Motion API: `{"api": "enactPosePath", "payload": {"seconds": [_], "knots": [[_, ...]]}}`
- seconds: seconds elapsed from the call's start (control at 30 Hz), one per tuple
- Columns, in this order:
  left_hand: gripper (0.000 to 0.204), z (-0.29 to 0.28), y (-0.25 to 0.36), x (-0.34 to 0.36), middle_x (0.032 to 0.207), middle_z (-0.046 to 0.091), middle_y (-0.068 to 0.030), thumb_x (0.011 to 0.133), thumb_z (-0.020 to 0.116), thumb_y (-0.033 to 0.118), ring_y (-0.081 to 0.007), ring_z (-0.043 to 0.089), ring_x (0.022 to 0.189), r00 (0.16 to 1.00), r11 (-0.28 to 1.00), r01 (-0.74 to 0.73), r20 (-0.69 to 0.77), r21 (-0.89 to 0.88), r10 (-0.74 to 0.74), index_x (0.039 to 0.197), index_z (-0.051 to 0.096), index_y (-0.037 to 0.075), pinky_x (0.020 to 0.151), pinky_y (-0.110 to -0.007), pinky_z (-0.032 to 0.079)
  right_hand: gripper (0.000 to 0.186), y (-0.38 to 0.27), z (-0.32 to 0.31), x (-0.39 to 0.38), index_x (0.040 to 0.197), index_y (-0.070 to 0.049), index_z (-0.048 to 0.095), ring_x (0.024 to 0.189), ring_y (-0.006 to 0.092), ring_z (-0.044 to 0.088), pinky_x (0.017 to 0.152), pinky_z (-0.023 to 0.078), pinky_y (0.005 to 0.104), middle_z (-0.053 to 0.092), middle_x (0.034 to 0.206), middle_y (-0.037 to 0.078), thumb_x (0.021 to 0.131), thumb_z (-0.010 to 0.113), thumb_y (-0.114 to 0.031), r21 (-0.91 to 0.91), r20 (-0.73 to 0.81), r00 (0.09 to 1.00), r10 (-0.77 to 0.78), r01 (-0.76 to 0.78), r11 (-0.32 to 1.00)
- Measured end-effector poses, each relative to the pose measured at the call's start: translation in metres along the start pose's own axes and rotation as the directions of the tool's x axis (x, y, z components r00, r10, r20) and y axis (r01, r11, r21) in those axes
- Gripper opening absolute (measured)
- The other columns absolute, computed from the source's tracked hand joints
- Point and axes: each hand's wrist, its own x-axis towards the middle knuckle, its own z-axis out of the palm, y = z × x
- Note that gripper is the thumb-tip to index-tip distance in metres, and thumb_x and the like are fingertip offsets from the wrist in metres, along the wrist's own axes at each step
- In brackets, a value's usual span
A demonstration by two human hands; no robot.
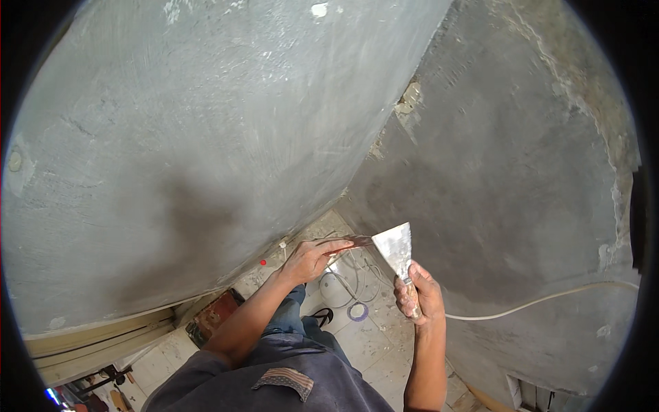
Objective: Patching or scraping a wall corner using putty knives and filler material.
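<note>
My right hand (422,296) is closed around the wooden handle of a putty knife (394,248), whose wide, whitish-smeared blade points up and away from me. Thumb and fingers of my left hand (309,262) grip a thin, flat reddish-brown tool (353,243), seen almost edge-on, so its kind is unclear. Its far end is at or near a corner of the putty knife's blade; whether they touch I cannot tell. Both hands are in front of me, near the corner where a grey plastered wall on the left (226,123) meets a darker grey wall on the right (508,165).
A pale cable (542,302) runs along the right wall. On the dusty tiled floor (384,350) lie looped cord and a purple-rimmed ring (357,312). A reddish box-like object (216,314) stands by the left wall's base, and assorted tools (113,391) lie at lower left.
</note>
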Motion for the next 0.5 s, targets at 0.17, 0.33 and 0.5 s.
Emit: {"api": "enactPosePath", "payload": {"seconds": [0.17, 0.33, 0.5], "knots": [[0.026, 0.035, -0.039, -0.034, 0.098, 0.067, -0.0078, 0.096, 0.053, 0.015, -0.0124, 0.057, 0.079, 0.841, 0.83, 0.458, -0.148, -0.319, -0.52, 0.114, 0.061, -0.002, 0.072, -0.027, 0.047, 0.026, -0.02, -0.002, 0.044, 0.116, -0.006, 0.049, 0.044, 0.0115, 0.047, 0.038, 0.044, 0.0249, 0.057, 0.073, 0.009, 0.1, 0.049, -0.026, -0.071, 0.073, 0.99, -0.12, 0.125, 0.99], [0.025, 0.063, -0.078, -0.059, 0.088, 0.062, -0.0012, 0.097, 0.055, 0.02, -0.0084, 0.052, 0.081, 0.728, 0.723, 0.427, -0.268, -0.543, -0.631, 0.107, 0.059, -0.003, 0.076, -0.027, 0.044, 0.03, -0.036, -0.013, 0.102, 0.12, -0.006, 0.049, 0.051, 0.0104, 0.049, 0.043, 0.047, 0.0248, 0.06, 0.082, 0.008, 0.101, 0.047, -0.029, -0.169, 0.123, 0.977, -0.174, 0.193, 0.966], [0.018, 0.089, -0.101, -0.071, 0.084, 0.059, 0.0016, 0.097, 0.055, 0.015, -0.0085, 0.051, 0.078, 0.689, 0.682, 0.415, -0.282, -0.602, -0.668, 0.102, 0.059, -0.001, 0.074, -0.027, 0.044, 0.034, -0.034, -0.021, 0.132, 0.125, -0.004, 0.048, 0.055, 0.0097, 0.05, 0.047, 0.047, 0.0245, 0.061, 0.087, 0.007, 0.101, 0.048, -0.028, -0.163, 0.156, 0.96, -0.233, 0.258, 0.952]]}}
